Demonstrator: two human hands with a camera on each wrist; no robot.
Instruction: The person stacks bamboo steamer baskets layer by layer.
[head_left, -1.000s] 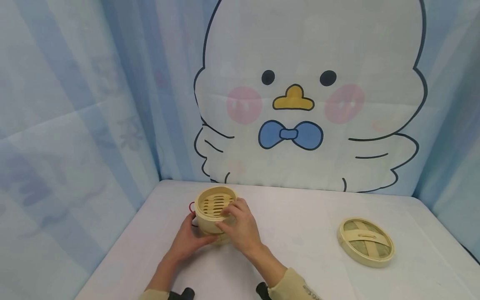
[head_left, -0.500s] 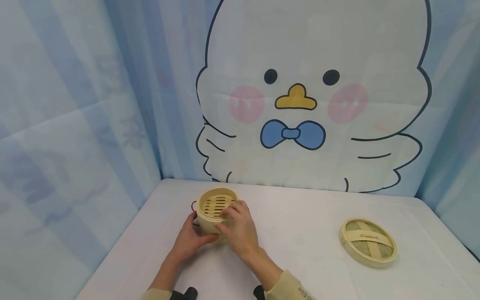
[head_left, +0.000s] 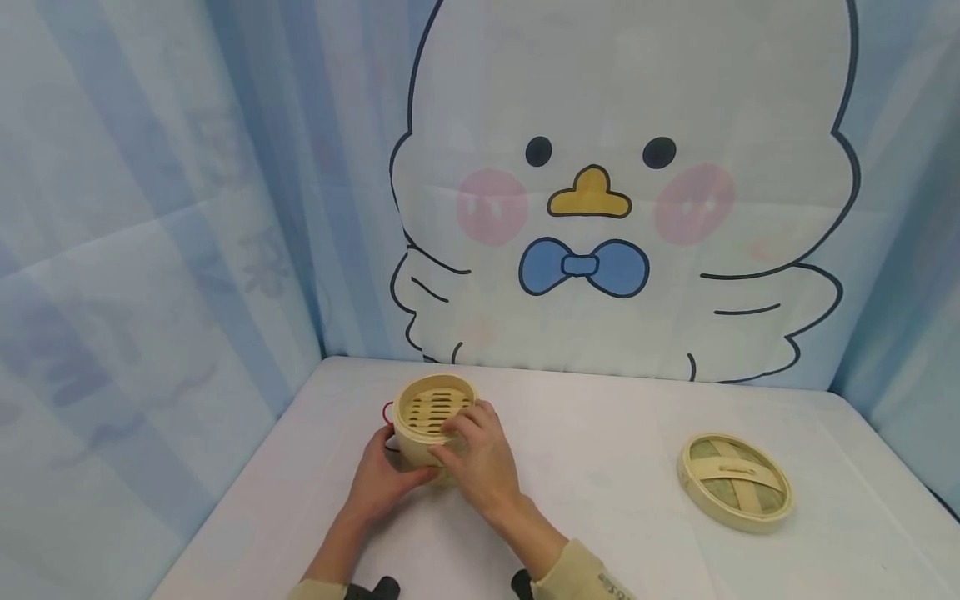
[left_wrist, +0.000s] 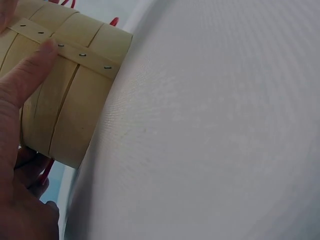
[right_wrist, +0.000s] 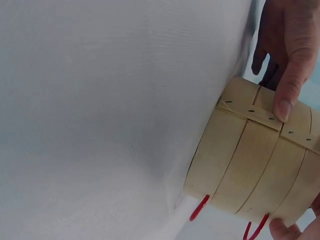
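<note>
A small bamboo steamer [head_left: 417, 450], its tiers stacked, stands at the left of the white table, its slatted inner floor showing from above. My left hand [head_left: 381, 479] grips the lower part from the left, thumb along the front and fingers round behind. In the left wrist view that thumb lies on the stapled strip of the steamer [left_wrist: 70, 115]. At the upper tier, my right hand [head_left: 483, 467] pinches the right front rim, fingertips inside and thumb outside. Red loops [right_wrist: 200, 207] stick out from the steamer's side.
A round bamboo lid [head_left: 735, 483] with a strap handle lies on the right of the table [head_left: 600, 467]. Behind the table hangs a cloth backdrop [head_left: 600, 83] with a cartoon bird, and blue curtains [head_left: 150, 250] flank it.
</note>
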